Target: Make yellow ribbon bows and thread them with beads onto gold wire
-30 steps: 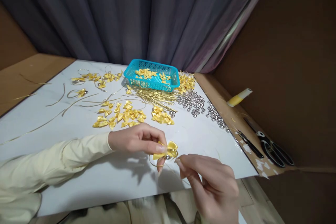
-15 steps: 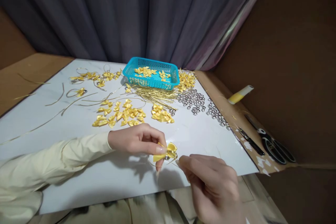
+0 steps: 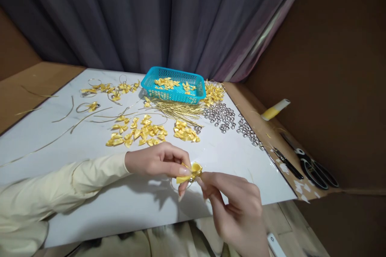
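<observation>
Between the thumb and fingers of my left hand (image 3: 159,162) is a yellow ribbon bow (image 3: 196,167), held above the table. A small silver bead (image 3: 191,180) sits at the bow's middle, and a thin gold cord (image 3: 171,184) curves out below it. My right hand (image 3: 237,204) is closed in a pinch at the bow's right side, on the gold cord by the knot; its fingertips hide most of that spot. Loose yellow bows (image 3: 147,129) lie in a group just beyond my left hand, beside a smaller pile of bows (image 3: 186,131).
A blue basket (image 3: 173,97) with yellow bows stands at the back. Cut gold cords (image 3: 177,109) and silver beads (image 3: 221,116) lie before it. Finished-looking bows with cord loops (image 3: 92,107) are at left. Scissors (image 3: 315,170), black-handled pliers (image 3: 289,164) and a glue-like tube (image 3: 276,109) lie at right.
My right hand has moved left and up to the bow, and its fingertips now cover the cord loop that showed beside it. My left hand has stayed with the bow.
</observation>
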Demonstrator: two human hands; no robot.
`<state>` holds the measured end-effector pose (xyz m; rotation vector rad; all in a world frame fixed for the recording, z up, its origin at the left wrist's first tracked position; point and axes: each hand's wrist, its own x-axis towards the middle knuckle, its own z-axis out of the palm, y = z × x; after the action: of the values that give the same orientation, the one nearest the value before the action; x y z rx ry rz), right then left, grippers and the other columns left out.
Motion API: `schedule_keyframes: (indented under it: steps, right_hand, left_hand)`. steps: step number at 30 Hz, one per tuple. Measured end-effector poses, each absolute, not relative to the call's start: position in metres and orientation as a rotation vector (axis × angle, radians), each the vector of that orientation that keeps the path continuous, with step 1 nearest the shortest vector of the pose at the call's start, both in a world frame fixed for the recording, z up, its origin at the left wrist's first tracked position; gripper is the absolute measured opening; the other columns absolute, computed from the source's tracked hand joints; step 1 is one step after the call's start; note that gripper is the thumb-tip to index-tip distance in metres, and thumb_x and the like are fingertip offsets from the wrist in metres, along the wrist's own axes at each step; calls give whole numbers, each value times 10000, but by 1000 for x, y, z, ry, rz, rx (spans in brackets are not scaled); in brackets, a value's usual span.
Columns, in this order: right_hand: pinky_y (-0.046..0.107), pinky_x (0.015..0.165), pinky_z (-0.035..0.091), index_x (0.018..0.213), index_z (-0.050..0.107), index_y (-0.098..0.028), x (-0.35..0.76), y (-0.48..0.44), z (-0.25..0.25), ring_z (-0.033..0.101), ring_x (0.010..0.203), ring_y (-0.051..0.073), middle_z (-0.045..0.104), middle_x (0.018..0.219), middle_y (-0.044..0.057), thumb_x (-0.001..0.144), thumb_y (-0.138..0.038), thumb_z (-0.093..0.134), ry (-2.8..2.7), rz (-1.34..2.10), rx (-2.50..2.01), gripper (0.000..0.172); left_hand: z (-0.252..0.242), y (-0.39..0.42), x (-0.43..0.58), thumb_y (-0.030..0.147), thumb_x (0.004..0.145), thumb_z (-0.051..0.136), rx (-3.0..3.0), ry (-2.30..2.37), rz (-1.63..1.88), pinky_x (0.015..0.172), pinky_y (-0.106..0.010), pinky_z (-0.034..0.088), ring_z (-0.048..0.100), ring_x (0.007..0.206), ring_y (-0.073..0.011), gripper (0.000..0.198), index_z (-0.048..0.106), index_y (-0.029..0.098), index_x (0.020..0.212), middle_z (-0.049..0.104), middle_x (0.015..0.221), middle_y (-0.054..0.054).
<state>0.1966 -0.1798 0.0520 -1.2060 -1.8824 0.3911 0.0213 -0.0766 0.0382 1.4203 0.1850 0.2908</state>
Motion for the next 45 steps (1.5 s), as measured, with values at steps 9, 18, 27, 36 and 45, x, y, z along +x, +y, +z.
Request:
schedule_keyframes:
  steps: [9,18,27,36,45]
  right_hand:
    - [206,518,424,754,609,-163,204,-176,41,543,504,111,588,583,3,867,-98,464,-1849,571,-1231,195]
    - [175,391,354,726,610,-154,191,-164,38,452,395,69,580,550,-9,889,-245,497,-1592,838,-1275,218]
    - [171,356,416,1108,489,-196,200,-156,32,653,675,160,671,902,89,895,-319,522,-1301,911,-1201,249]
    - [342,646,424,912,358,-224,184,-118,53,486,755,205,573,841,58,880,-139,500,-2233,-249,-985,168]
    - [326,686,409,962,279,-245,174,-88,49,500,694,156,560,768,-9,860,-39,446,-2298,67,-672,285]
  left_hand:
    - [47,-75,19,324,907,508,1551,282,370,595,-230,439,592,624,-128,264,578,131,742,679,683,-61]
    - [53,-73,14,250,921,454,2161,464,502,749,-275,334,507,680,-130,247,563,156,720,645,711,-13]
    - [49,-63,-8,173,925,434,2639,641,725,811,-308,229,529,911,-169,191,528,164,758,591,838,-16]
    - [52,-58,-14,195,939,419,2606,504,640,838,-316,233,478,1056,-216,204,574,167,809,587,883,-49]
    - [55,-50,-19,228,919,442,2423,439,539,783,-290,269,496,867,-164,220,568,163,750,563,865,-29]
